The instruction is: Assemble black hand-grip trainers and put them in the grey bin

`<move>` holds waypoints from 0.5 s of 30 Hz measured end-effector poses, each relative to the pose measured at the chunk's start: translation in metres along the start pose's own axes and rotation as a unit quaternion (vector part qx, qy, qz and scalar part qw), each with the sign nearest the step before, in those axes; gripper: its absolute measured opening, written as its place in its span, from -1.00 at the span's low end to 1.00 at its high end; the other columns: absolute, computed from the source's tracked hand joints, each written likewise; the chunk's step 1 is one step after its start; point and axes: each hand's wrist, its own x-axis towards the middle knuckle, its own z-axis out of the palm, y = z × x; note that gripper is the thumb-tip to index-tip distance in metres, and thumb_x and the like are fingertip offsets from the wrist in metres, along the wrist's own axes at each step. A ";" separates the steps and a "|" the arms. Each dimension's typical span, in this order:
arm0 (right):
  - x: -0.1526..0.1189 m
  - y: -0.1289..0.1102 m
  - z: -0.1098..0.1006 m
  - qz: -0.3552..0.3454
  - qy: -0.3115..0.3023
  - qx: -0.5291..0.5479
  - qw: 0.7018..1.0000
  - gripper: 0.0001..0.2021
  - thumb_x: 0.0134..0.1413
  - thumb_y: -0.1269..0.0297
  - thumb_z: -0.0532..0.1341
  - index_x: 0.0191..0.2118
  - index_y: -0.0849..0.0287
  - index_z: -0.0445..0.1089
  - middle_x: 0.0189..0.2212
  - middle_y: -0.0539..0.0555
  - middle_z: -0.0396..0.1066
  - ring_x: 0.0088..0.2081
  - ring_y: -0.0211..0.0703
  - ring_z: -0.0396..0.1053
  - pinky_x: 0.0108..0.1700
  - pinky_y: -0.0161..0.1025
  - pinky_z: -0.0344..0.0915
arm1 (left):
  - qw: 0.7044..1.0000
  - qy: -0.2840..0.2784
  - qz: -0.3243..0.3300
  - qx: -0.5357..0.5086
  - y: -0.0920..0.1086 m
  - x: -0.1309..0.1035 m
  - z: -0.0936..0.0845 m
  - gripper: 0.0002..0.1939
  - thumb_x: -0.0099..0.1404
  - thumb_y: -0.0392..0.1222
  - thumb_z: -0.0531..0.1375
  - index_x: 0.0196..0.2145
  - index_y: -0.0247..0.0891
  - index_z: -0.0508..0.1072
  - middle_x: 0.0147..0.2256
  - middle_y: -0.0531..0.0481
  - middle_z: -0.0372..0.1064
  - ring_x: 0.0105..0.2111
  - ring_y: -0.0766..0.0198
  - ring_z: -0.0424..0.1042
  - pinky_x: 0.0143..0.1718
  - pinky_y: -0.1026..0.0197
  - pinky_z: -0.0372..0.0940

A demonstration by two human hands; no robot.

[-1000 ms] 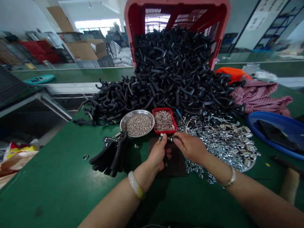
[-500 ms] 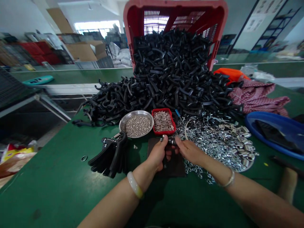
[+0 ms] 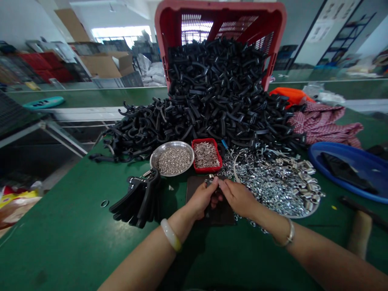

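Note:
My left hand (image 3: 201, 199) is closed in a pinch, and a small metal piece (image 3: 211, 177) shows at its thumb tip. Against that thumb press the closed fingers of my right hand (image 3: 239, 197); whatever lies between them is mostly hidden. Both hands are over a dark square pad (image 3: 191, 186) on the green table. Just beyond are a red tray (image 3: 220, 165) of small metal pins and a round metal dish (image 3: 154, 161) of small metal parts. Loose silver rings and fittings (image 3: 273, 188) heap beside my right hand. A bunch of black handles (image 3: 136, 204) lies left of my left hand.
A tipped red crate (image 3: 160, 36) spills a large pile of black plastic parts (image 3: 218, 97) across the back. At right are a blue tray (image 3: 315, 155), a hammer (image 3: 360, 230) and a checked cloth (image 3: 324, 121). A single ring (image 3: 104, 203) lies at left.
My right hand has moved left, closing up against my left thumb. The dark, silver-banded piece that showed between the hands is now mostly covered. The view has shifted slightly.

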 end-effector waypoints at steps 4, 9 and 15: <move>-0.001 -0.004 0.007 0.162 -0.176 0.350 0.906 -0.43 0.06 -0.26 -0.30 -0.58 0.14 0.03 -0.74 -0.16 -0.11 -0.73 -0.42 -0.24 -0.69 -0.41 -0.21 | 0.966 -0.011 0.126 0.226 -0.001 0.001 -0.009 -0.48 -0.12 0.17 0.26 -0.35 -0.31 0.31 -0.54 0.05 0.31 -0.64 0.42 0.21 -0.64 0.35 0.11; 0.002 0.002 -0.004 0.010 -0.047 0.154 0.987 -0.54 0.12 -0.11 -0.13 -0.44 0.18 0.24 -0.58 0.03 0.24 -0.56 -0.27 0.18 -0.52 -0.30 0.17 | 0.857 0.010 0.190 0.480 0.018 -0.003 -0.020 -0.53 -0.09 0.14 0.25 -0.36 -0.31 0.39 -0.42 -0.03 0.41 -0.43 0.23 0.36 -0.44 0.27 0.20; 0.025 0.021 -0.022 -0.215 -0.042 -0.198 0.955 -0.71 0.14 0.29 0.00 -0.04 0.16 0.29 -0.12 0.15 0.34 -0.07 -0.07 0.25 -0.06 -0.12 0.18 | 0.685 -0.065 0.147 0.710 0.039 0.005 -0.023 -0.35 -0.20 0.32 0.20 -0.27 -0.24 0.41 -0.37 -0.06 0.43 -0.37 0.12 0.41 -0.41 0.23 0.21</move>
